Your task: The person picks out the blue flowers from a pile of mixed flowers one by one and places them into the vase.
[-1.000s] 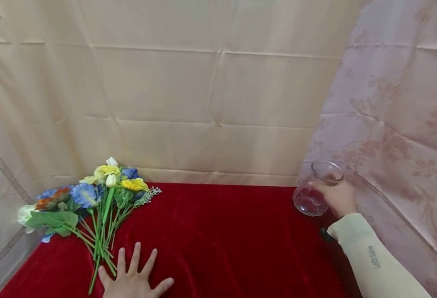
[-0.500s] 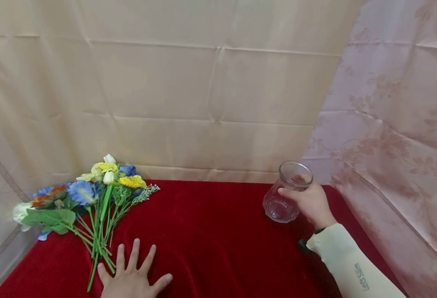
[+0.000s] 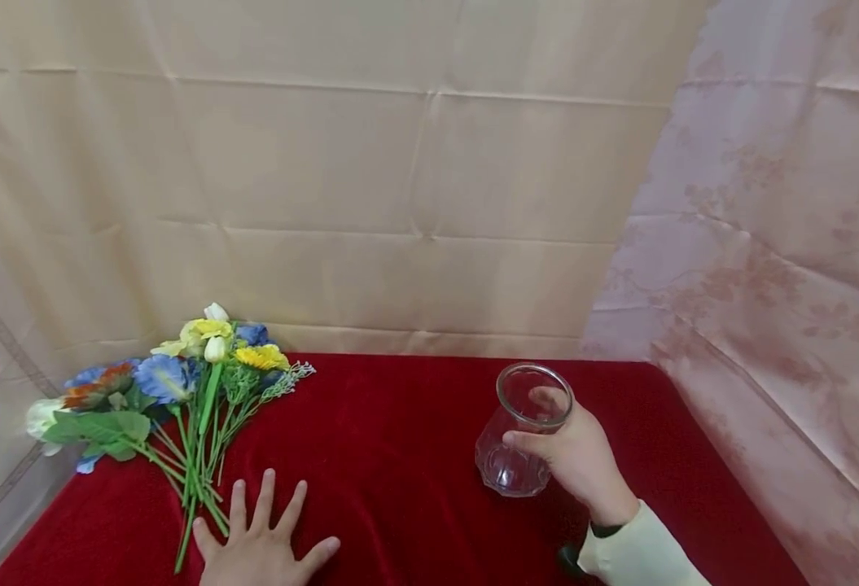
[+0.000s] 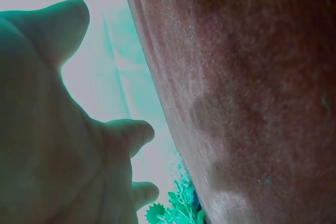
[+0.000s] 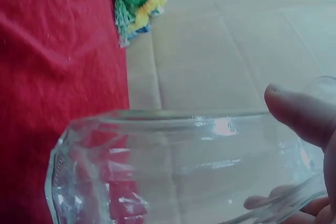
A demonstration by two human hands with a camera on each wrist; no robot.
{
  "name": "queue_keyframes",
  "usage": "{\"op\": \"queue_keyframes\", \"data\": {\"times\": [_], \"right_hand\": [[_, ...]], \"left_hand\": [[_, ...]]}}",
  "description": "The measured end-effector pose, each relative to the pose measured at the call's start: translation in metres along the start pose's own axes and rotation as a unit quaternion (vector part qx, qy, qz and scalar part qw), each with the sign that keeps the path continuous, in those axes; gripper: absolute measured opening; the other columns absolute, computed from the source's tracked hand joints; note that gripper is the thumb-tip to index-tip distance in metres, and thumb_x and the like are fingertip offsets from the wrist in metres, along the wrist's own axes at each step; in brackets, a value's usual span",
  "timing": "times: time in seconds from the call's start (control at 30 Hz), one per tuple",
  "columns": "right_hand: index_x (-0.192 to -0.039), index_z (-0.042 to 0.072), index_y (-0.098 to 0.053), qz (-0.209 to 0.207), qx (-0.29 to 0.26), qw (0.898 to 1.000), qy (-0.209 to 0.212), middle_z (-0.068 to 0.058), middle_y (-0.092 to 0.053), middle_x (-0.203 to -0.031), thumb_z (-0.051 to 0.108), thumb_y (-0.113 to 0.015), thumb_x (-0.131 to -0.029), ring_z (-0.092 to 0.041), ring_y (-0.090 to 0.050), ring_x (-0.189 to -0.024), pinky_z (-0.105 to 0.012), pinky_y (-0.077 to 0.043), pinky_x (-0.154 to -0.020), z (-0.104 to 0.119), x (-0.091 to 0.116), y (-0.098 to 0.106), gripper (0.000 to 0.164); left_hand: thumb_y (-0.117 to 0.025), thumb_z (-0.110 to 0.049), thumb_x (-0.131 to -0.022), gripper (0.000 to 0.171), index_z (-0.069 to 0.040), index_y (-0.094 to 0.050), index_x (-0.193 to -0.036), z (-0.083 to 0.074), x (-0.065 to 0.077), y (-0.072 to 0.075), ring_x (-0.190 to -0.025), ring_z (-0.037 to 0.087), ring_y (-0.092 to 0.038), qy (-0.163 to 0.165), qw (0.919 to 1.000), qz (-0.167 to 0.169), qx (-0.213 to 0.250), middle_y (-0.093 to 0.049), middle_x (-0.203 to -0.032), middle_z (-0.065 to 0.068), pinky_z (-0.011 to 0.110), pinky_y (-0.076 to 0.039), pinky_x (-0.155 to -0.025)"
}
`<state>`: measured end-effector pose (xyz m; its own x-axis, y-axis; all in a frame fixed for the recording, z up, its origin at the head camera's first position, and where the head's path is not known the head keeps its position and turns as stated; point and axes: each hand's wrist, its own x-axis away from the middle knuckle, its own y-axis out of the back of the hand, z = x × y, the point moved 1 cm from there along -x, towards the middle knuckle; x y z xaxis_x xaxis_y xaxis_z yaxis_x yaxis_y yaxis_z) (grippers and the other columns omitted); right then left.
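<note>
In the head view my right hand [image 3: 581, 452] grips a clear glass vase [image 3: 502, 464] by its neck, thumb in front, other fingers partly seen through the glass. The vase leans slightly, mouth toward the right; whether its base touches the cloth I cannot tell. Up close, the right wrist view has the faceted vase [image 5: 173, 169] with the thumb [image 5: 299, 113] against it. My left hand [image 3: 259, 552] spreads its straight fingers over the red cloth, beside the green stems of a bunch of artificial flowers [image 3: 165, 381]. The left wrist view catches that hand [image 4: 58, 129] holding nothing.
Red velvety cloth [image 3: 400, 456] covers the table. A beige curtain [image 3: 414, 163] hangs behind it, and a pink floral curtain [image 3: 781, 260] runs along the right side. At the far left is a pale drape [image 3: 4, 407]. A small dark object [image 3: 570, 558] sits under the right cuff.
My right hand has carried the vase from the right edge leftward and nearer to me, toward the middle of the table. The left hand and the flowers stay in place.
</note>
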<state>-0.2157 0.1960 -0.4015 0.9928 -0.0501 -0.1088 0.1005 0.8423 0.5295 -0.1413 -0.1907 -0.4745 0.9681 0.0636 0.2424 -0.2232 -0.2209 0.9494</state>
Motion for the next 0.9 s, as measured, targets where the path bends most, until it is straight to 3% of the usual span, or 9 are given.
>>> {"op": "queue_keyframes", "data": {"times": [0.3,0.6,0.73,0.9], "right_hand": [[-0.132,0.013,-0.058,-0.012,0.022,1.0,0.0,-0.008,-0.065,-0.125,0.042,-0.093,-0.067,-0.026,-0.061,-0.112,-0.048,-0.052,-0.089,0.002,0.023,-0.01,0.08],[-0.129,0.011,-0.057,-0.009,0.052,0.998,0.029,-0.007,-0.065,-0.122,0.044,-0.093,-0.066,-0.024,-0.061,-0.11,-0.048,-0.05,-0.09,-0.003,0.028,-0.018,0.08],[-0.131,0.011,-0.054,0.001,0.042,0.999,0.019,-0.007,-0.063,-0.125,0.045,-0.092,-0.067,-0.024,-0.06,-0.111,-0.049,-0.05,-0.091,-0.001,0.029,-0.018,0.082],[-0.133,0.01,-0.053,0.001,0.049,0.999,0.011,-0.009,-0.063,-0.126,0.048,-0.09,-0.068,-0.026,-0.06,-0.111,-0.052,-0.05,-0.09,-0.002,0.032,-0.017,0.084]], "left_hand": [[-0.038,-0.094,-0.072,0.111,-0.016,-0.046,-0.151,-0.003,0.0,-0.002,-0.138,0.061,0.003,-0.001,1.0,0.005,-0.001,-0.018,-0.158,0.029,0.083,0.022,-0.085],[-0.036,-0.092,-0.076,0.108,-0.015,-0.044,-0.152,-0.005,-0.001,0.004,-0.139,0.061,0.002,0.0,1.0,0.001,-0.001,-0.018,-0.158,0.029,0.085,0.015,-0.088],[-0.039,-0.087,-0.082,0.108,-0.006,-0.036,-0.154,-0.006,-0.005,0.007,-0.14,0.058,0.004,0.004,0.9994,-0.011,0.033,-0.013,-0.159,0.029,0.085,0.011,-0.09],[-0.039,-0.077,-0.092,0.109,0.012,-0.016,-0.153,-0.003,-0.012,0.016,-0.142,0.054,0.007,-0.01,0.994,-0.03,0.105,-0.001,-0.158,0.034,0.083,0.003,-0.096]]}}
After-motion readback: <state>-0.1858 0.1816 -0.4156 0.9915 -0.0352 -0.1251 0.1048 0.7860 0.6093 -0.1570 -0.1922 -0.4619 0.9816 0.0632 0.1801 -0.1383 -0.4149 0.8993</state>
